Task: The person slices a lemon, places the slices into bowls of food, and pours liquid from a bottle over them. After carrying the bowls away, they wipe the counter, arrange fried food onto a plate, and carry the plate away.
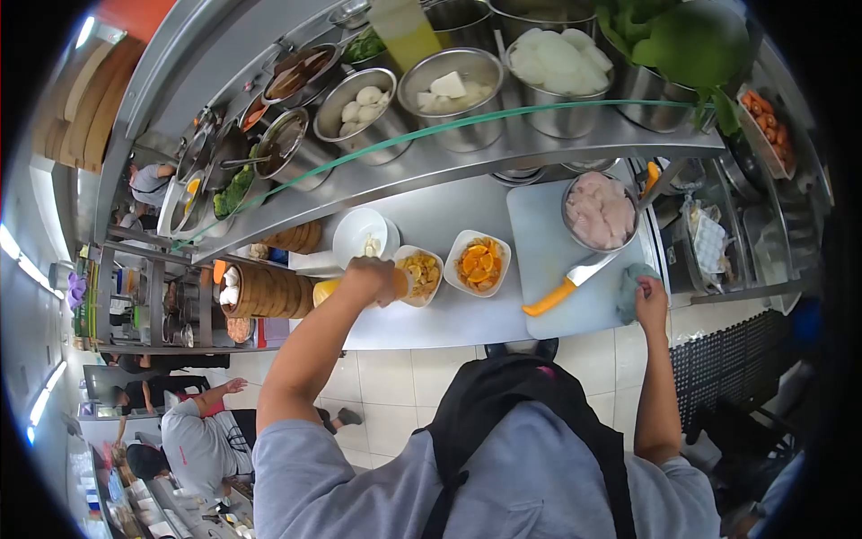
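My left hand is closed around what looks like a yellow bottle, seen on both sides of my fist. It is held just in front of a white bowl with pale pieces in it. A white dish of yellowish chopped food sits partly behind the hand. Beside it stands a square white bowl with orange slices. My right hand grips a grey-green cloth at the right edge of the white cutting board. On the board lies a knife with a yellow handle.
A steel bowl of raw pale meat stands on the board's far part. Above runs a steel shelf with a glass edge, holding steel pots of ingredients. Bamboo steamers are stacked at left. A co-worker stands at lower left.
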A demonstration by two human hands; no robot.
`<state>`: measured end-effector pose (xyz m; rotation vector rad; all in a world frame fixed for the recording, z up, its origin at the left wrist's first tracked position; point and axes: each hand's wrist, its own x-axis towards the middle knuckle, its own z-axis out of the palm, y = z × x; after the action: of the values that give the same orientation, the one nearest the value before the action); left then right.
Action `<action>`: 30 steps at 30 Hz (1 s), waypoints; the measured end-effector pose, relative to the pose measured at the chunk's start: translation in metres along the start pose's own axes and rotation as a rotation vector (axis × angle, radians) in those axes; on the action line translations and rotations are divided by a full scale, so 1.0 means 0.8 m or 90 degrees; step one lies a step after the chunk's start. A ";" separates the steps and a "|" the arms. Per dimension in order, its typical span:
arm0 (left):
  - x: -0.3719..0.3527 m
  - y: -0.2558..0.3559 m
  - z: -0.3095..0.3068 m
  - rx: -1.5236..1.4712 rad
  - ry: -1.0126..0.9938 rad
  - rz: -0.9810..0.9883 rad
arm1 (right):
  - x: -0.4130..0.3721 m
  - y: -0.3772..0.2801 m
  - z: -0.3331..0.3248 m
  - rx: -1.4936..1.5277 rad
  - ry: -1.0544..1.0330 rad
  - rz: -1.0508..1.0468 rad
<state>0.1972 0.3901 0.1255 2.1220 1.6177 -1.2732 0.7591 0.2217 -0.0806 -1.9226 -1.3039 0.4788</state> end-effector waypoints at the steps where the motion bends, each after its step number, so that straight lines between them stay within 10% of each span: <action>1: -0.001 0.004 0.001 0.012 -0.043 -0.002 | 0.006 0.013 0.006 0.004 -0.018 -0.001; 30: 0.022 -0.086 0.051 0.047 0.046 -0.057 | 0.019 0.055 0.052 -0.073 0.050 0.001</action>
<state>0.1176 0.4045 0.1109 2.1851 1.7389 -1.3173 0.7653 0.2426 -0.1390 -2.0155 -1.3041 0.3320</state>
